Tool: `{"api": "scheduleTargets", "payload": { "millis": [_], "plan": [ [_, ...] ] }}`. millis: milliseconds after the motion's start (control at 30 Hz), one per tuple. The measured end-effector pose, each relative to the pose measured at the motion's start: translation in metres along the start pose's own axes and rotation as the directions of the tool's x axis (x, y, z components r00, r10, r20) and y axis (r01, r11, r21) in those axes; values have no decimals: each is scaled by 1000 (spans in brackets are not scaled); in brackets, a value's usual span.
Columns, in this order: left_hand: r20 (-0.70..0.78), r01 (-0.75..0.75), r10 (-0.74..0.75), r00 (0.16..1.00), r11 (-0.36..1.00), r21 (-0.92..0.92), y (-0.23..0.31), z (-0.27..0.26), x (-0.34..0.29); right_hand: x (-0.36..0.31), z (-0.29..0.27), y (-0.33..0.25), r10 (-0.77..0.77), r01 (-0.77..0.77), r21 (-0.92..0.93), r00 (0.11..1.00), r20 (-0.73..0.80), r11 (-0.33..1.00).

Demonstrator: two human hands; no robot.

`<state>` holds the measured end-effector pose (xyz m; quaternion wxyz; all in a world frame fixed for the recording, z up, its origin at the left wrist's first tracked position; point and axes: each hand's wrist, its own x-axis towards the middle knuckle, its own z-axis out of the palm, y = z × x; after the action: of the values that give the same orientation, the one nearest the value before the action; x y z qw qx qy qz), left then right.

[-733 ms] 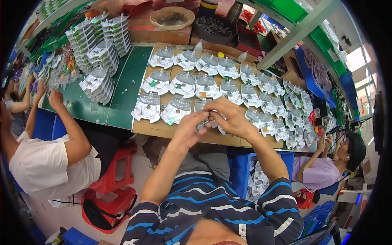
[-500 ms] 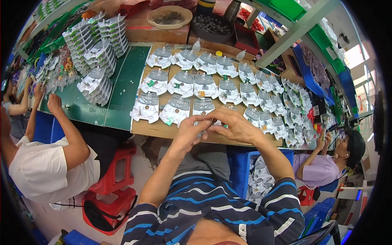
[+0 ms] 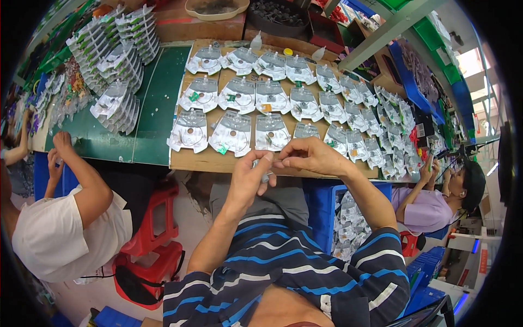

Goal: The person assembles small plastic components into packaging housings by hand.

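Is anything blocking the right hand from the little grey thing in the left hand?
Just the left hand itself, which partly covers the little grey thing. I can't see anything else between that and the right hand.

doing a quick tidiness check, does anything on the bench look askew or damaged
The silvery parts at the right end look untidy: they crowd and overlap, whereas those nearer the middle lie in neat rows. No clear damage shows.

Small grey piece (image 3: 266, 177), partly hidden (shape unclear), in left hand (image 3: 248, 177)
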<state>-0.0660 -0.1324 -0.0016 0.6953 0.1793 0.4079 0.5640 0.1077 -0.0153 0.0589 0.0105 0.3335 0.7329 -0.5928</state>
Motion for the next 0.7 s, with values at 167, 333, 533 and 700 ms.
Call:
{"api": "scheduleTargets", "payload": {
  "millis": [167, 333, 533, 700],
  "plan": [
    [-61, -2, -6, 998, 992, -124, 2, -12, -12, 7, 7, -4, -13, 17, 13, 977, -213, 1000],
    [8, 73, -73, 997, 997, 14, -2, -18, -14, 36, 18, 12, -585, 234, -604, 649, -486, 762],
    [13, -327, 485, 874, 569, 755, 5, 1, 9, 46, 24, 20, -654, 153, -742, 607, -451, 653],
    [60, -225, 382, 922, 405, 886, 4, 6, 22, 45, 26, 19, -413, 78, -512, 701, -582, 855]
  ]
}}
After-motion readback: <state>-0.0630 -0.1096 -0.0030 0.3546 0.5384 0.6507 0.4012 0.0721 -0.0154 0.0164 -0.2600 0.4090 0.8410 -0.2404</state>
